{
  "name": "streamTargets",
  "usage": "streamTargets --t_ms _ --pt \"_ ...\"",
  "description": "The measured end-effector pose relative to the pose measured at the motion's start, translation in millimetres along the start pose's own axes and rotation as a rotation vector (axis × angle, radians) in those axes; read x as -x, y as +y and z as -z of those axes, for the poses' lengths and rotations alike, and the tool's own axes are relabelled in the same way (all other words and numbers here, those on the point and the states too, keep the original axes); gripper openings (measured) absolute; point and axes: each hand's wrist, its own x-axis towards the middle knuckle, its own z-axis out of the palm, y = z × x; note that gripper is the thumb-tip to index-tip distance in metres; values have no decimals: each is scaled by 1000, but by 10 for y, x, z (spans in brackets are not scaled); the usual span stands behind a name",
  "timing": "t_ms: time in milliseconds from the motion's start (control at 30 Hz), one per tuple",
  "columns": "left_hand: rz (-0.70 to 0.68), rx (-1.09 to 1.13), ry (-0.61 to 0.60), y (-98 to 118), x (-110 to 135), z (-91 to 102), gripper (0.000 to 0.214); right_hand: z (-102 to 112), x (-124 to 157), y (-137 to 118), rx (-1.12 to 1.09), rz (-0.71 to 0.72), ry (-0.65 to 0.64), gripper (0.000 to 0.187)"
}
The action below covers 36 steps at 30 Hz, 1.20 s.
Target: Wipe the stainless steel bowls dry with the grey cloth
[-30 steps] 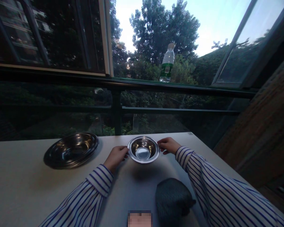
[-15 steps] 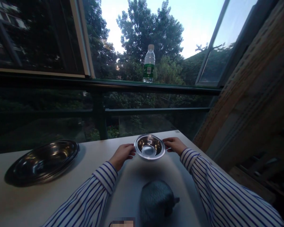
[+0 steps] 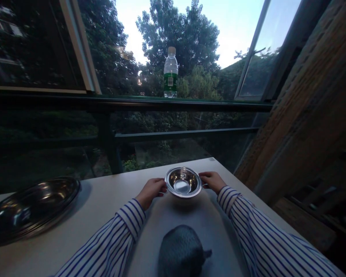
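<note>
A small steel bowl (image 3: 182, 186) is at the far part of the white worktop (image 3: 109, 200), right of the middle, with its open side up. The left hand (image 3: 152, 190) holds the bowl's left rim, fingers curled close together at the edge. The right hand (image 3: 212, 181) holds the opposite rim in a narrow pinch, thumb and fingers drawn near each other. A soft shadow lies on the near side of the bowl, and whether its base touches the worktop cannot be told. Both forearms come in from the near side in a white shirt with dark blue stripes (image 3: 265, 231).

Nearer than the bowl, between the two forearms, is a dark grey rounded object (image 3: 181, 250) with a textured surface and a short stub pointing right; the lower edge of the view cuts it off. At the far left, well apart from the left hand, a stack of wide metal basins (image 3: 31, 211) lies partly out of view.

Beyond the worktop runs a dark railing (image 3: 167, 103). A clear bottle (image 3: 170, 77) with a green label and a pale cap stands upright at its top, with trees (image 3: 178, 34) behind. A brownish curtain (image 3: 305, 111) hangs on the right.
</note>
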Motion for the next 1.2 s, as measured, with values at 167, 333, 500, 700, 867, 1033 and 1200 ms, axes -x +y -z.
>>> streamTargets --t_ms 167,333,500,700,867,1033,1200 --pt "4 -68 -18 -10 6 -30 30 9 -18 57 55 30 13 29" --pt "11 -192 47 -15 68 22 45 86 80 43 168 117 94 24" --pt "7 -336 -68 -34 428 157 42 96 666 40 238 299 -16 26" --pt "-32 -583 -369 -166 955 178 56 -98 1435 149 356 338 -454 68" --pt "80 -368 -485 -307 1070 76 66 -358 1468 230 286 376 -460 52" --pt "-114 -267 -411 -205 1098 71 61 -608 1374 162 82 392 -322 44" --pt "-292 -306 -133 -176 1057 254 64 -886 1283 91 6 476 -160 43"
